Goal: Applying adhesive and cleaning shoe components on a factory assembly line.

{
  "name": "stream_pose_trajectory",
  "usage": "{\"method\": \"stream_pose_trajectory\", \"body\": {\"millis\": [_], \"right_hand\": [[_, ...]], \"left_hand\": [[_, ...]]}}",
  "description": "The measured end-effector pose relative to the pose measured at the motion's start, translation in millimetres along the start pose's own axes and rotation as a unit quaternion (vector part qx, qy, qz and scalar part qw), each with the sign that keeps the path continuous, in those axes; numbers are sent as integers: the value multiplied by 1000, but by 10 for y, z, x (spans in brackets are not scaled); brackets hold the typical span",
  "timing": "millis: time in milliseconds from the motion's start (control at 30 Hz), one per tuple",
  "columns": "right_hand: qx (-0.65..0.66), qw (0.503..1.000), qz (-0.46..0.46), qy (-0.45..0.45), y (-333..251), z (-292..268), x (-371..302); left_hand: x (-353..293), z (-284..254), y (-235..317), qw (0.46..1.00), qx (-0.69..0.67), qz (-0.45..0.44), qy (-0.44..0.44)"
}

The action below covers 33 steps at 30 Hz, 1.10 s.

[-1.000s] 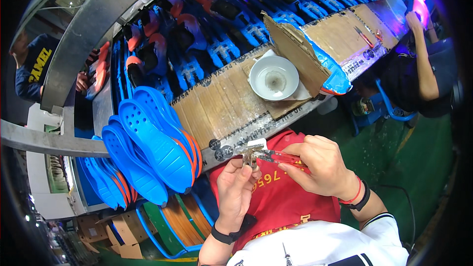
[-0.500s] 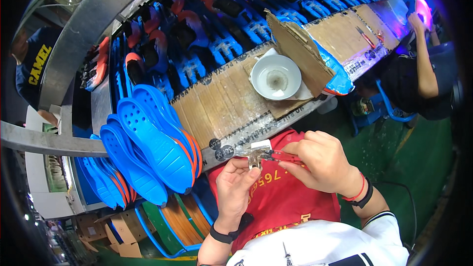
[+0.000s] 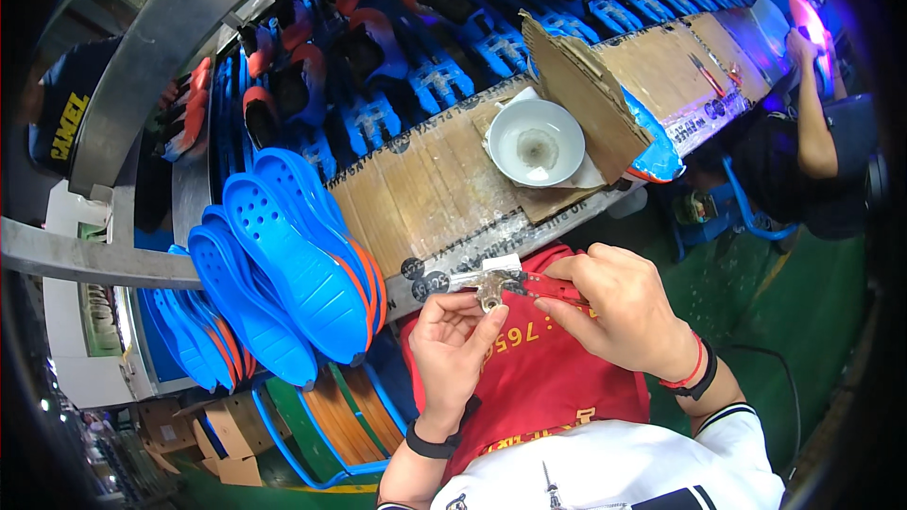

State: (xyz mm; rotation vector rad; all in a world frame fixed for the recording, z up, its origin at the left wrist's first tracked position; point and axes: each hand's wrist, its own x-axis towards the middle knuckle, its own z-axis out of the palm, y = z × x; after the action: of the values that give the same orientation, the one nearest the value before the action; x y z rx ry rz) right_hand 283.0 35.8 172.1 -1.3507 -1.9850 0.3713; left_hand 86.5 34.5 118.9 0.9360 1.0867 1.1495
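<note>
Between the thumb and fingers of my left hand (image 3: 452,345) is a small shiny metal clip (image 3: 490,293), its exact kind hard to make out. A white block-like piece (image 3: 501,263) sits at the clip's far edge. My right hand (image 3: 619,307) is closed around red-handled pliers (image 3: 557,291). Their dark jaws point left and meet the clip's right side; whether they grip it I cannot tell. Both hands are above the red apron (image 3: 539,368), close to the bench's near edge.
Blue soles with orange edges (image 3: 302,264) stand stacked at left. A white bowl (image 3: 537,144) rests on the cardboard-covered bench (image 3: 406,198), beside an upright cardboard piece (image 3: 590,94). Rows of blue and orange shoe parts (image 3: 368,123) lie behind. Another person (image 3: 817,123) works at far right.
The metal clip has turned so its broad face shows more, and the pliers' jaws have shifted slightly on its right side. My left fingers still pinch it. The whole view has shifted a little.
</note>
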Motion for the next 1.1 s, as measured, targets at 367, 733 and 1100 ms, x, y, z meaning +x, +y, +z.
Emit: {"method": "stream_pose_trajectory", "body": {"millis": [367, 733, 1100], "right_hand": [[32, 999, 38, 22, -2, 14, -68], [97, 991, 87, 9, 27, 100, -49], [-4, 1000, 14, 23, 3, 103, -53]], "left_hand": [[76, -102, -82, 994, -89, -47, 32], [45, -71, -102, 994, -109, -5, 29], [34, -6, -91, 995, -86, 14, 43]]}}
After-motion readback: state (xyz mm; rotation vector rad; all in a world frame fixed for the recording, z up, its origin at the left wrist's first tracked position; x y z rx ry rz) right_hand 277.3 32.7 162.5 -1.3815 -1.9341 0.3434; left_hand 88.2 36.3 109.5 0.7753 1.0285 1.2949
